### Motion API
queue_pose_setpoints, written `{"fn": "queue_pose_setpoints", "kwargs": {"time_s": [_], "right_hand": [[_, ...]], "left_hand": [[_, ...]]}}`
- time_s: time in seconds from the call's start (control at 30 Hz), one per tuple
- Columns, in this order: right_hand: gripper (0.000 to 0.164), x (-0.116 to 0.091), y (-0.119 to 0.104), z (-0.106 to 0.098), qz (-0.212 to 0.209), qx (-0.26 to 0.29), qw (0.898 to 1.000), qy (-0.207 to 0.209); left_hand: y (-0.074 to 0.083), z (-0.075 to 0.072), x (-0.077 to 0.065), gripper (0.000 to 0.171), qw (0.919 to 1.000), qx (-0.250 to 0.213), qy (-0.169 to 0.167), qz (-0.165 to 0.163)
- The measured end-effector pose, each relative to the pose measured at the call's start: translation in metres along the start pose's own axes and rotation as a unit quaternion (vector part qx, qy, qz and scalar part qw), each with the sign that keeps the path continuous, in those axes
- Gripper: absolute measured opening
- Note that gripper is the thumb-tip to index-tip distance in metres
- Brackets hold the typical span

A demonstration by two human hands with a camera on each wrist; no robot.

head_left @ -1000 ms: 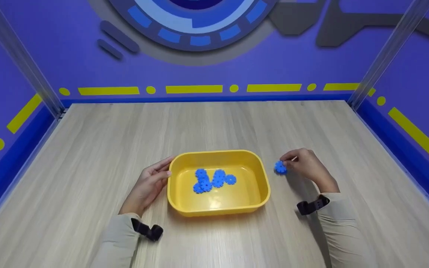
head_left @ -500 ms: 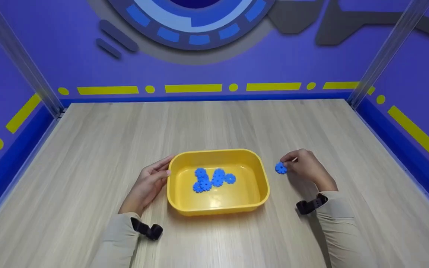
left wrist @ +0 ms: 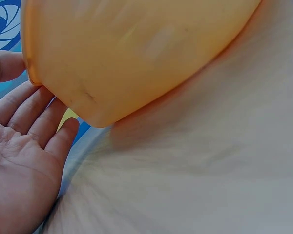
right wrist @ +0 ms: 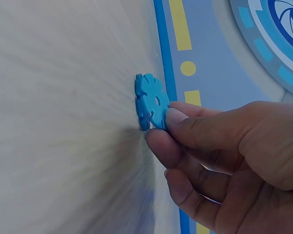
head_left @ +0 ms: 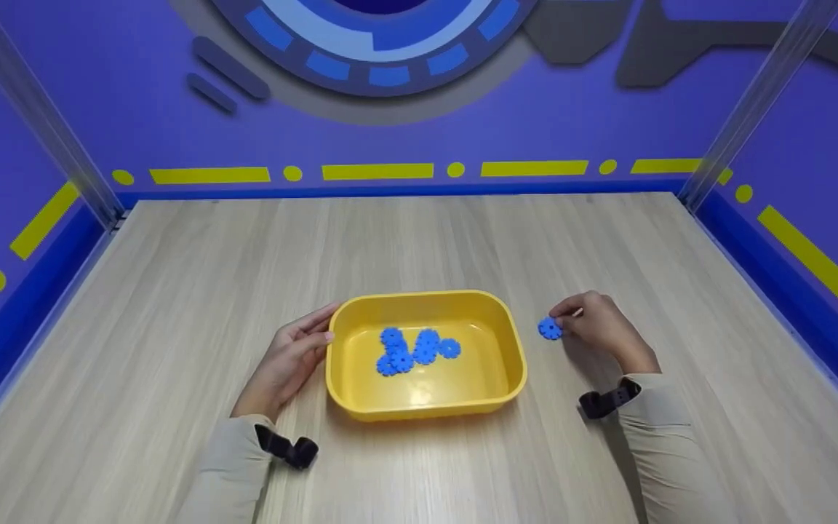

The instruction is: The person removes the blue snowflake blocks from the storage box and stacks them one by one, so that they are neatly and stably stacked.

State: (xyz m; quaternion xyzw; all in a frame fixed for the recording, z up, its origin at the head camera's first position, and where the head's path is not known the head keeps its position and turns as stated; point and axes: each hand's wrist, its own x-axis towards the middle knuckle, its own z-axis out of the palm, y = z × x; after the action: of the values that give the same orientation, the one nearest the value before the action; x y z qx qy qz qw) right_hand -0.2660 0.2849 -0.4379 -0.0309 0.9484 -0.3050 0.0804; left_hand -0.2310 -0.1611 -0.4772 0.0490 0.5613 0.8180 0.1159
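Note:
In the head view, a yellow plastic tub [head_left: 426,415] stands in the middle of the table. Several blue notched interlocking discs [head_left: 425,348] lie inside it, some overlapping. My left hand [head_left: 292,364] holds the tub's left side, thumb on the rim and fingers spread along the outer wall; the left wrist view shows the palm side of this hand [left wrist: 27,146] beside the tub's wall [left wrist: 132,53]. To the right of the tub, my right hand [head_left: 597,325] pinches a blue notched disc [head_left: 549,329] between thumb and fingers. Up close, this disc [right wrist: 152,100] has a central hole and is held close over the table.
The wood-grain table [head_left: 244,262] is bounded by purple panels [head_left: 404,145] with yellow markings at the back and sides. Clear corner posts [head_left: 761,102] rise at both rear corners. Each wrist carries a black camera strap [head_left: 288,445].
The disc in my right hand has turned slightly to show its face more and shifted a little to the right. My left hand and the tub stay in place.

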Motion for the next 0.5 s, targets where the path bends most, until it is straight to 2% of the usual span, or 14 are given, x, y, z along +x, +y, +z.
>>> {"fn": "queue_pose_setpoints", "kwargs": {"time_s": [0.5], "right_hand": [[0.018,0.0013,-0.0003,0.0014,0.013,0.013,1.000,-0.006]], "left_hand": [[0.0000,-0.0002,-0.0014,0.061,0.9999,-0.010,-0.011,-0.002]]}}
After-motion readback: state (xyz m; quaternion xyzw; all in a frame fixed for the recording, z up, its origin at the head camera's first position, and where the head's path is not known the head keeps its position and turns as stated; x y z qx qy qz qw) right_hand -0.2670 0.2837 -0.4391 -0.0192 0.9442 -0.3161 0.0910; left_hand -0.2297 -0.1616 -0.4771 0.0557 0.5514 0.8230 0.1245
